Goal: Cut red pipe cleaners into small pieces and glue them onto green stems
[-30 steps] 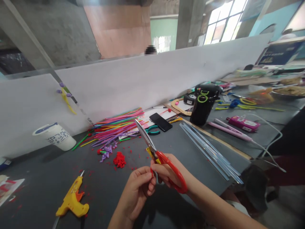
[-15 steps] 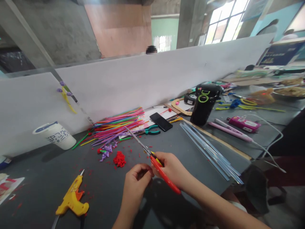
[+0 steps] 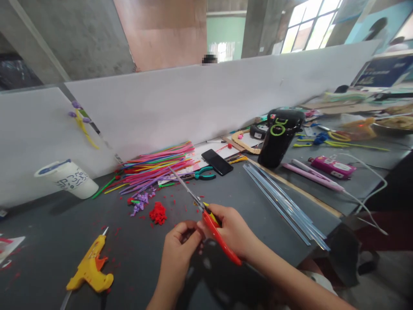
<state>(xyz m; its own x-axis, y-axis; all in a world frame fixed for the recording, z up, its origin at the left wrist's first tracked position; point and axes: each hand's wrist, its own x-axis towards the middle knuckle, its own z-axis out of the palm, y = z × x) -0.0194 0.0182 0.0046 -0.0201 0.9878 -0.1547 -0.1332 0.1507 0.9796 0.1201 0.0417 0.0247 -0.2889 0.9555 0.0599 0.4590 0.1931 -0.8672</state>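
Observation:
My right hand (image 3: pixel 230 224) grips a pair of scissors (image 3: pixel 216 234) with red handles, a yellow part near the pivot and long metal blades pointing up and left. Close beside it, my left hand (image 3: pixel 180 247) is pinched, its fingertips near the scissor handles. Whatever those fingers hold is too small or hidden to make out. Beyond the hands lie a small heap of red pieces (image 3: pixel 158 213) and a scatter of purple pieces (image 3: pixel 140 203). A bundle of coloured pipe cleaners (image 3: pixel 158 165) lies farther back, past the blade tips.
A yellow glue gun (image 3: pixel 92 269) lies at the left, with a white cup (image 3: pixel 75 181) behind it. Teal-handled pliers (image 3: pixel 203 173), a phone (image 3: pixel 217 162), a black bottle (image 3: pixel 279 140), clear glue sticks (image 3: pixel 284 202) and a pink corded tool (image 3: pixel 312 176) stretch across to the right.
Both hands have shifted very slightly left, with the scissors still held. The view has tilted a little downward, so the cup and glue gun appear farther left.

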